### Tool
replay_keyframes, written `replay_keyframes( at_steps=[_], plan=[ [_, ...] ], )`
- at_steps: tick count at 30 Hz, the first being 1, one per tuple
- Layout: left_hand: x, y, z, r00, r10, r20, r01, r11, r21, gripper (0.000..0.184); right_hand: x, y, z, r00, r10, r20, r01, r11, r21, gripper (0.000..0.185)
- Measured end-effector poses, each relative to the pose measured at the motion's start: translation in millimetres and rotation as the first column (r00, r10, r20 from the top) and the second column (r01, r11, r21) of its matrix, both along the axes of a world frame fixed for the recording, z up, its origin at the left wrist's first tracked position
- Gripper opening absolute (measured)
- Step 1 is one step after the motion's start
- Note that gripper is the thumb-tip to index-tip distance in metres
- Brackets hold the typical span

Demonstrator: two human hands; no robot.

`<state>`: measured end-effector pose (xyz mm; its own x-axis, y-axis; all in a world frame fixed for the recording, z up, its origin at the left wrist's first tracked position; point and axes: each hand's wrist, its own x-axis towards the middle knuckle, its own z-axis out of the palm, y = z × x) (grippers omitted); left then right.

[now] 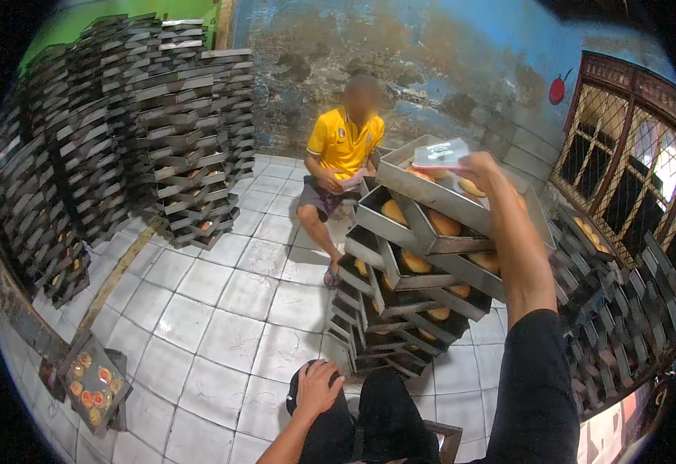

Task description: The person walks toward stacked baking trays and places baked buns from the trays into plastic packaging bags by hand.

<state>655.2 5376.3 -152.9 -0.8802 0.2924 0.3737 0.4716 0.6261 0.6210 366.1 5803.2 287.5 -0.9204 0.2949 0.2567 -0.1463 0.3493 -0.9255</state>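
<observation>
My right hand point(479, 168) reaches over a stack of metal trays, with its fingers closed on a clear plastic package point(440, 152) that has a dark print and a reddish lower edge. Beneath it is the top metal tray point(431, 188), with several golden-brown buns in it, one bun point(471, 188) close to my fingers. More buns point(444, 223) show in the trays below, stacked crosswise. My left hand point(318, 387) lies on my knee, fingers stretched out and holding nothing.
Across from me sits a person in a yellow shirt point(345, 143), holding something pale. Tall stacks of trays point(179, 116) line the left side, and more trays point(624, 309) stand at right. A tray of topped pastries point(94, 387) is at lower left. White floor tiles point(222, 332) lie between.
</observation>
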Motion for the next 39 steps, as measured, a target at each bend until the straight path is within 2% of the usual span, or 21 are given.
replay_keyframes(
  at_steps=[1,5,7,8,10,12,13,14,15,17,18,20,21,25,27,28,29,31,33,36,39],
  plan=[
    [0,0,0,1.000,0.004,-0.004,-0.004,1.000,0.001,0.039,11,-10,6,0.999,-0.044,0.006,0.045,0.986,-0.163,0.025],
    [2,-4,10,0.999,-0.030,0.024,0.030,0.999,0.014,0.038,80,-49,21,0.953,0.031,-0.301,-0.023,0.999,0.031,0.034],
    [-2,-5,13,0.981,-0.039,0.192,-0.027,0.945,0.327,0.038,143,-82,15,0.886,0.106,-0.452,0.031,0.958,0.284,0.035],
    [6,-3,37,0.957,-0.045,0.286,-0.112,0.853,0.509,0.046,168,-98,9,0.851,0.115,-0.512,0.123,0.905,0.408,0.035],
    [23,9,91,0.960,-0.194,0.201,-0.044,0.604,0.796,0.062,238,-147,-22,0.793,0.075,-0.605,0.449,0.599,0.663,0.033],
    [34,21,143,0.904,-0.424,0.059,0.088,0.319,0.944,0.099,282,-183,-95,0.748,0.259,-0.611,0.469,0.445,0.763,0.034],
    [42,30,160,0.890,-0.455,-0.021,0.086,0.123,0.989,0.109,297,-204,-133,0.686,0.397,-0.610,0.416,0.473,0.777,0.038],
    [52,35,175,0.878,-0.478,-0.014,0.026,0.018,0.999,0.111,323,-229,-164,0.766,0.454,-0.455,0.242,0.451,0.859,0.039],
    [58,39,154,0.852,-0.516,-0.086,0.066,-0.057,0.996,0.084,350,-250,-190,0.810,0.508,-0.292,0.063,0.421,0.905,0.040],
    [74,32,157,0.781,-0.562,0.273,-0.396,-0.107,0.912,0.054,385,-275,-226,0.848,0.494,-0.193,0.030,0.318,0.948,0.043],
    [70,27,131,0.744,-0.531,0.407,-0.515,-0.068,0.854,0.040,392,-272,-234,0.847,0.500,-0.182,0.011,0.325,0.946,0.043],
    [84,19,116,0.745,-0.529,0.407,-0.512,-0.061,0.857,0.041,405,-263,-247,0.764,0.646,0.005,-0.431,0.505,0.748,0.047],
    [91,14,109,0.739,-0.544,0.397,-0.497,-0.042,0.867,0.042,410,-256,-250,0.764,0.645,0.010,-0.446,0.516,0.732,0.047],
    [112,-5,90,0.691,-0.654,0.307,-0.393,0.017,0.919,0.047,421,-205,-276,0.941,0.211,-0.266,-0.059,0.873,0.484,0.062],
    [119,-11,86,0.636,-0.712,0.299,-0.361,0.068,0.930,0.046,423,-190,-303,0.969,0.165,-0.183,-0.102,0.944,0.312,0.062],
    [124,-9,90,0.561,-0.760,0.327,-0.371,0.121,0.921,0.045,425,-192,-313,0.976,0.213,-0.054,-0.217,0.971,-0.096,0.061],
    [128,-5,92,0.480,-0.801,0.359,-0.380,0.179,0.908,0.045,428,-192,-320,0.952,0.303,0.038,-0.243,0.830,-0.502,0.060],
    [134,5,93,0.451,-0.738,0.502,-0.409,0.330,0.851,0.045,444,-195,-317,0.914,0.358,0.192,-0.300,0.914,-0.274,0.053],
    [138,14,97,0.479,-0.565,0.672,-0.329,0.594,0.734,0.046,448,-197,-346,0.947,0.294,0.129,-0.253,0.931,-0.265,0.041],
    [133,31,91,0.644,-0.369,0.670,-0.359,0.628,0.691,0.053,447,-183,-359,0.948,0.259,0.187,-0.173,0.909,-0.378,0.032],
    [125,49,85,0.859,-0.153,0.488,-0.211,0.764,0.610,0.077,428,-163,-323,0.987,0.072,0.146,-0.064,0.996,-0.060,0.027]
  ],
)
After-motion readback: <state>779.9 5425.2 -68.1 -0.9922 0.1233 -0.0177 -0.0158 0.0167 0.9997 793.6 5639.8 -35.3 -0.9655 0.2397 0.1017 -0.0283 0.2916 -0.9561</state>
